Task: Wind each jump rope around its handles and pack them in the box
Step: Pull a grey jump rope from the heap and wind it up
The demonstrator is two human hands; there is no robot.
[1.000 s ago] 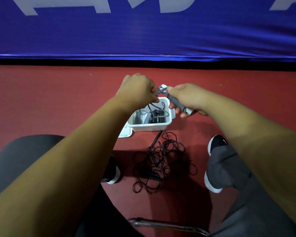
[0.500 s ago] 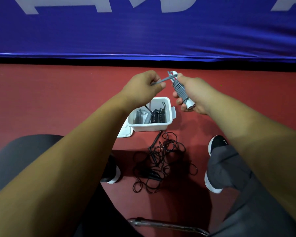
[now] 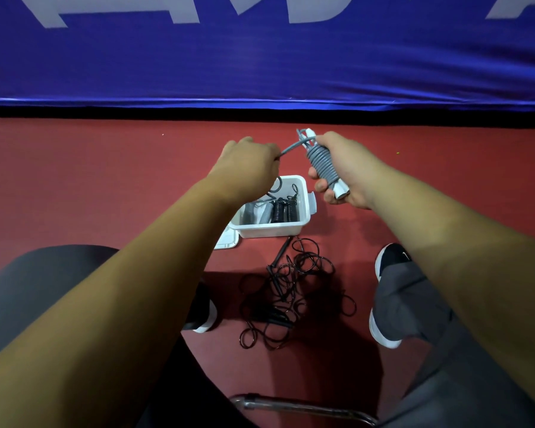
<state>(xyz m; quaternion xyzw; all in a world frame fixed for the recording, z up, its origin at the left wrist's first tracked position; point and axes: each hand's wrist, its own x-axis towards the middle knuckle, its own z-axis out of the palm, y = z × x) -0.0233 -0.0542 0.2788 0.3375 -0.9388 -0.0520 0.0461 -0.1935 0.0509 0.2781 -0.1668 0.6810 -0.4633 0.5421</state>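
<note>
Above the box (image 3: 272,231), right hand (image 3: 349,171) grips wound grey rope (image 3: 322,165) w/ handles; left hand (image 3: 247,163) pinches its tail; keep tension, tuck end under coils; black rope (image 3: 291,291) on floor, loose.

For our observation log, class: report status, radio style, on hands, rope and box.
Right hand grips wound grey rope. Left hand pinches its loose tail. White box open below, wound ropes inside. Black rope tangled on floor, unwound.

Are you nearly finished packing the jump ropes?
Not yet. Wound ropes already lie in the white box. The right hand grips the grey rope, nearly wound, while the left hand holds its loose end. The tangled black rope on the floor is left.
</note>
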